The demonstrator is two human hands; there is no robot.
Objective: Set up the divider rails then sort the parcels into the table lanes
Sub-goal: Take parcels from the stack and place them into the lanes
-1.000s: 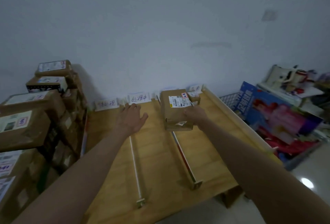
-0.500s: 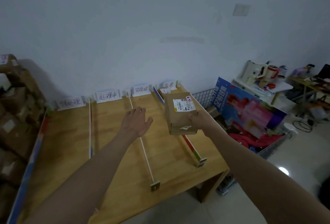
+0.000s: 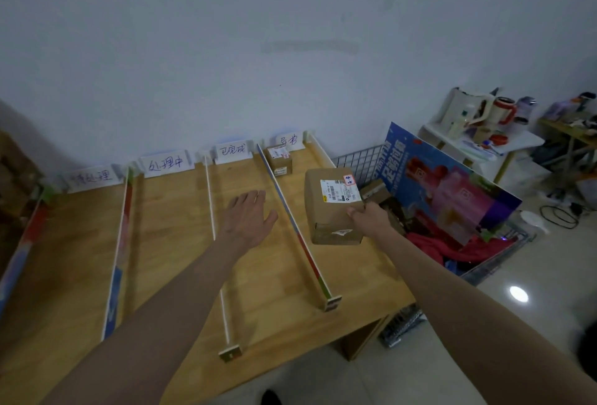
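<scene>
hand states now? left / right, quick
Left hand: open, fingers spread, holding nothing.
Right hand: grips the brown cardboard parcel with white shipping label.

Parcel carried rightward over the last lane.
We note the right hand (image 3: pixel 366 218) has swung the parcel (image 3: pixel 334 207) past the rail (image 3: pixel 295 227); left hand (image 3: pixel 247 222) trails right, fingers spread.
</scene>
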